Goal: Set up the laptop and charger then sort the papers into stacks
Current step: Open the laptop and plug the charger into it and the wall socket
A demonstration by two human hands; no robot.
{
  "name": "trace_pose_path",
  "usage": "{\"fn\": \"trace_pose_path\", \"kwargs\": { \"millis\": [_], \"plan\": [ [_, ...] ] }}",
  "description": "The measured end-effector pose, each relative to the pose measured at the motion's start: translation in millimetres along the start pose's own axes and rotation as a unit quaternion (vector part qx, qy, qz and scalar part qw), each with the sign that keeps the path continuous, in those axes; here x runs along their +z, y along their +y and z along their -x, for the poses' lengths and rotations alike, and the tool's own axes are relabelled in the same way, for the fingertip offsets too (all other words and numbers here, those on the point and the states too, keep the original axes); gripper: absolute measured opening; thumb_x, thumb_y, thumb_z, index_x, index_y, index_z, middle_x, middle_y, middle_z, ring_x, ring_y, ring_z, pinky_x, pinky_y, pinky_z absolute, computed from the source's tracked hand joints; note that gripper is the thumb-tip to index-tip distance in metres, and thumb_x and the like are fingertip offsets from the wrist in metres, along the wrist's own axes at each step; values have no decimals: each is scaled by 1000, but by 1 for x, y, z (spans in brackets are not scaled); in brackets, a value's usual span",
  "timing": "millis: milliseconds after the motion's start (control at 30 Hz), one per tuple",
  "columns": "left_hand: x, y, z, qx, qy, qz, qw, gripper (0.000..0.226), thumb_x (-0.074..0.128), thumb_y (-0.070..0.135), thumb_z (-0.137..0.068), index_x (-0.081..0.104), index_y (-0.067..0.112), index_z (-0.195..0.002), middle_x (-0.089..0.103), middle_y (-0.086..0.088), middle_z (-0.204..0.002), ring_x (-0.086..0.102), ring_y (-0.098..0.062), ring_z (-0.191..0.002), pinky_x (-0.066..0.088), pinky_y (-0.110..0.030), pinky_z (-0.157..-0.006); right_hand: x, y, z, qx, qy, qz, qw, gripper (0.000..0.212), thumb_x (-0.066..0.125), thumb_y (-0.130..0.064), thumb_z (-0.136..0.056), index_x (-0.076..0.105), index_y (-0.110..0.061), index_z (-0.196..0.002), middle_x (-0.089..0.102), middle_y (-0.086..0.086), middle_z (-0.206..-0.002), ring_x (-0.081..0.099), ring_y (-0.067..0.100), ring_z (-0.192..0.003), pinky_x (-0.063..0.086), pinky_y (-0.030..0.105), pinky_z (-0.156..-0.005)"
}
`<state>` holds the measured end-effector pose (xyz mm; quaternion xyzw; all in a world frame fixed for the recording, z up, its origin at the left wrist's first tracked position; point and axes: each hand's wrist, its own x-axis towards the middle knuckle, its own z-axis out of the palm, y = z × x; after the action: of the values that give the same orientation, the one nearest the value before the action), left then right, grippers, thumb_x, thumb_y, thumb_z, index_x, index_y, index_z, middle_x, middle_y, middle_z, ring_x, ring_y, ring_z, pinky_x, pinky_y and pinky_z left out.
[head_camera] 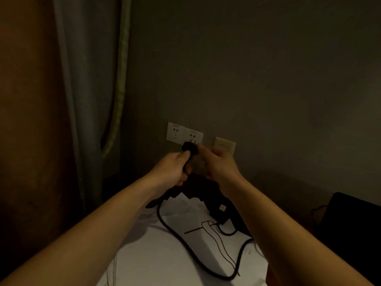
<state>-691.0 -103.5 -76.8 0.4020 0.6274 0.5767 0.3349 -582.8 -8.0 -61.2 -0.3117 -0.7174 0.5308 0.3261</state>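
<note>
- The grey wall (247, 79) fills the upper frame, bare and open above and to the right of my hands.
- A curtain (90, 79) hangs down the left, with a brown panel (26, 100) beside it. They close that side off, and the curtain's folded hem ends just left of the sockets.
- The papers (165, 254) lie spread below my forearms. Their far edge is ragged and overlapping, and my arms and the bottom of the frame cut off the near part. The dim light makes single sheets hard to tell apart.
- A dark flat shape (350, 223) sits at the right edge. It may be the laptop, but it is cut off and too dark to be sure.
- The black cable (185, 244) loops across the papers and up to my hands.
- My left hand (173, 168) is curled round the cable's upper end, thumb on the plug.
- My right hand (216, 164) meets it from the right, fingertips pinching the plug's side. Its palm is turned away from me.
- The white double socket plate (179, 132) is low on the wall, with a beige plate (224, 145) just to its right, partly behind my right hand.
- The charger brick (221, 213) rests at the papers' far right edge, in shadow.
- The plug (189, 149) is at the right-hand socket. I cannot tell whether its pins are in.
</note>
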Motion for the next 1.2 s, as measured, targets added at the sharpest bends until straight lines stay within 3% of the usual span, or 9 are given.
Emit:
{"fn": "trace_pose_path", "kwargs": {
  "millis": [100,233,367,467,533,700,833,1067,1200],
  "plan": [
    [3,-16,-29,-19,8,-14,1000,38,33,37,-109,57,10,-98,54,-4,-78,42,-11,-55,33,-24,-53,2,19,-29,29,-14,0,999,31,59,-46,-98,72,-18,-92,74,-1,-74,68,16,-76,49,30,-69],
    [4,-30,-70,-46,30,-18,998,42,35,42,-107,61,9,-107,55,-7,-86,46,-13,-62,35,-25,-55,7,38,-63,87,-4,-16,996,41,70,-52,-89,72,-16,-109,76,4,-99,70,21,-99,55,37,-84],
    [0,-37,-110,-77,62,26,995,37,44,44,-104,61,12,-100,53,-6,-79,44,-14,-59,31,-26,-51,9,43,-96,120,-14,-29,992,46,80,-51,-79,75,-11,-100,77,9,-97,73,23,-92,57,39,-84],
    [-1,-40,-138,-82,119,78,986,30,59,40,-98,62,11,-89,57,-5,-75,47,-14,-54,33,-24,-47,13,44,-117,128,8,-78,989,40,80,-40,-84,72,-5,-100,74,8,-82,73,12,-61,58,23,-55],
    [-1,-43,-154,-82,134,99,983,27,62,36,-97,65,10,-97,63,-4,-76,55,-14,-58,41,-23,-49,17,47,-133,123,32,-69,989,40,79,-35,-85,70,-1,-105,73,7,-85,70,13,-59,50,17,-42],
    [-2,-57,-193,-101,115,108,982,30,59,28,-100,62,8,-122,69,-9,-103,65,-18,-75,54,-28,-58,22,67,-167,141,31,-45,988,52,77,-32,-88,64,2,-125,73,11,-98,71,20,-77,61,28,-60],
    [-3,-65,-213,-103,110,49,987,25,54,30,-102,63,8,-110,63,-5,-79,56,-14,-57,41,-21,-44,19,74,-182,145,28,-17,989,35,69,-29,-95,63,-2,-117,60,3,-74,61,12,-54,41,14,-33],
    [-4,-71,-229,-108,125,16,986,27,54,32,-101,58,12,-84,57,-4,-73,48,-15,-58,37,-26,-51,30,90,-201,138,58,-10,989,27,69,-33,-95,64,-8,-90,61,5,-71,54,14,-55,41,22,-45],
    [-7,-71,-232,-92,127,2,988,19,59,30,-99,59,12,-92,59,-3,-77,48,-13,-57,35,-24,-48,34,97,-203,147,78,-15,986,35,67,-36,-95,64,-3,-106,59,6,-74,54,17,-59,42,25,-48]
  ]
}}
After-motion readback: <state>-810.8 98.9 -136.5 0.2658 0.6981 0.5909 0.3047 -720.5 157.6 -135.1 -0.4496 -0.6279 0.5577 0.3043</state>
